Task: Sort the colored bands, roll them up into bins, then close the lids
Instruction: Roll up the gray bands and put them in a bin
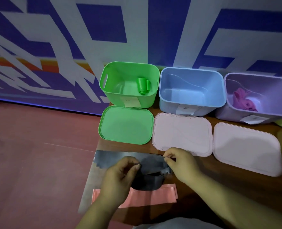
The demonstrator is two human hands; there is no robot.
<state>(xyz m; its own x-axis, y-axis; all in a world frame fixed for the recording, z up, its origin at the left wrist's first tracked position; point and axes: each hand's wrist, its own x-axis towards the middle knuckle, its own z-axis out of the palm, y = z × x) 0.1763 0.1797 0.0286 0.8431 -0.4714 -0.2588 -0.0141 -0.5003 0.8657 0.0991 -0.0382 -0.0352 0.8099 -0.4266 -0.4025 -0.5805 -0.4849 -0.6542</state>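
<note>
A dark blue-grey band (151,166) lies bunched at the table's near edge. My left hand (118,177) grips its left part with curled fingers. My right hand (178,164) pinches its upper right edge between thumb and fingertip. Under the dark band lies a flat pink band (153,195). Behind stand three open bins: a green bin (113,93) with a rolled green band (142,85) inside, a blue bin (168,103) with nothing visible inside, and a purple bin (226,113) holding a magenta band (244,103).
Three lids lie flat in front of the bins: a green lid (126,125), a pale pink lid (182,133) and a whitish lid (246,148). The brown table (194,187) ends at the left above a red floor (29,162). A patterned blue-and-white wall stands behind.
</note>
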